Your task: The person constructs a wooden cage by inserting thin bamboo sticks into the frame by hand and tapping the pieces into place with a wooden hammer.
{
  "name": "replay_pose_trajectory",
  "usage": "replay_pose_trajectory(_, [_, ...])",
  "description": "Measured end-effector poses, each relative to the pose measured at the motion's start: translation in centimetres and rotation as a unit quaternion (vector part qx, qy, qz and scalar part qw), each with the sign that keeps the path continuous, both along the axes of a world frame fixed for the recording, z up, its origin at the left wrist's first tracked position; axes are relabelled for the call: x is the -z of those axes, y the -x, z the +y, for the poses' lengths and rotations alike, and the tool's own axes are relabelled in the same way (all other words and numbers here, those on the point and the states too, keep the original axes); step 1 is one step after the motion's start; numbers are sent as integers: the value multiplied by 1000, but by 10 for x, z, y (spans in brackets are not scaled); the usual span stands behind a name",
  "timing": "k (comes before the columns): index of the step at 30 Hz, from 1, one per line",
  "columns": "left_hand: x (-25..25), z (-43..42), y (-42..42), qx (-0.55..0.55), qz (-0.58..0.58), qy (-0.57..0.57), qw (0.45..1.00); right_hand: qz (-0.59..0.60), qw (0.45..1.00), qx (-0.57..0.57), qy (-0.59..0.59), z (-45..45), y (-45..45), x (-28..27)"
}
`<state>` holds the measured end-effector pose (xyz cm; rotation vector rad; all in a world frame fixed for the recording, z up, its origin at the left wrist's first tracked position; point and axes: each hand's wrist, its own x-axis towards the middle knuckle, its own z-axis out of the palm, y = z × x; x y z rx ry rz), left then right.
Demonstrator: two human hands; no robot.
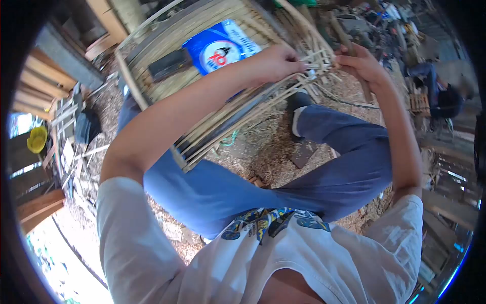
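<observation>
A bamboo or cane frame (202, 154) with long thin slats rests across my left thigh and reaches up to the right. At its far right corner, pale strips (319, 62) cross each other in a small woven lattice. The fingers of my left hand (278, 63) are closed in a pinch on a strip at the lattice's left side. On the other side, my right hand (365, 66) has its thumb and fingers closed at the strip ends by the corner post. Exactly which strip each hand pinches is partly hidden by the fingers.
On the slatted wooden surface (152, 45) lie a blue plastic packet (217, 48) and a dark block (168, 65). Wood shavings (268, 152) cover the ground. A yellow container (37, 139) is at left. Another person (448, 99) sits at right among piled wood.
</observation>
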<state>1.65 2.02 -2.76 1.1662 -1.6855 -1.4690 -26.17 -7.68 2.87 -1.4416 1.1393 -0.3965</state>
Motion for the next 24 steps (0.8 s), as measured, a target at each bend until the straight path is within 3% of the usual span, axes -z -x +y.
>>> replay_pose_trajectory(24, [-7,3,3,-10,27,-71,997,-9,1000,19,-17,8,-7,-9])
